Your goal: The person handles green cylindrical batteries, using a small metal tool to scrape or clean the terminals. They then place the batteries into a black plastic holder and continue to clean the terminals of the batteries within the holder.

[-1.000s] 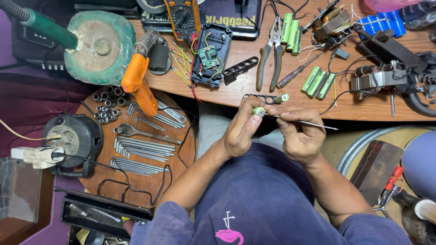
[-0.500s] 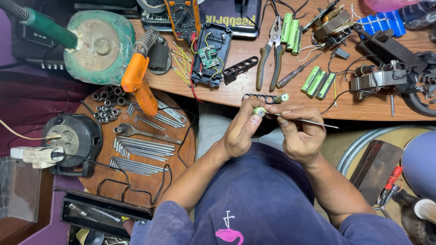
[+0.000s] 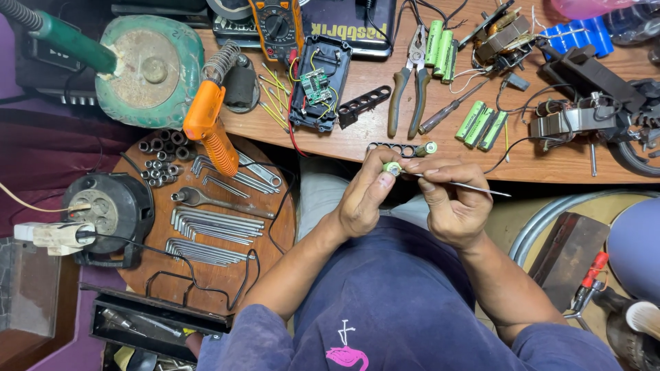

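Observation:
My left hand (image 3: 364,199) grips a small green cylindrical battery cell (image 3: 392,167) by its body, end facing up. My right hand (image 3: 450,206) pinches a thin metal pick (image 3: 467,185) whose tip touches the cell's end. Both hands hover just in front of the wooden workbench edge (image 3: 550,172). A black cell holder strip (image 3: 399,148) with one green cell at its end lies on the bench right above my hands.
Pliers (image 3: 410,75), loose green cells (image 3: 481,125), an open battery case with circuit board (image 3: 317,86), a multimeter (image 3: 278,24) and an orange soldering gun (image 3: 210,124) lie on the bench. A round stool (image 3: 275,227) at left carries wrenches and sockets.

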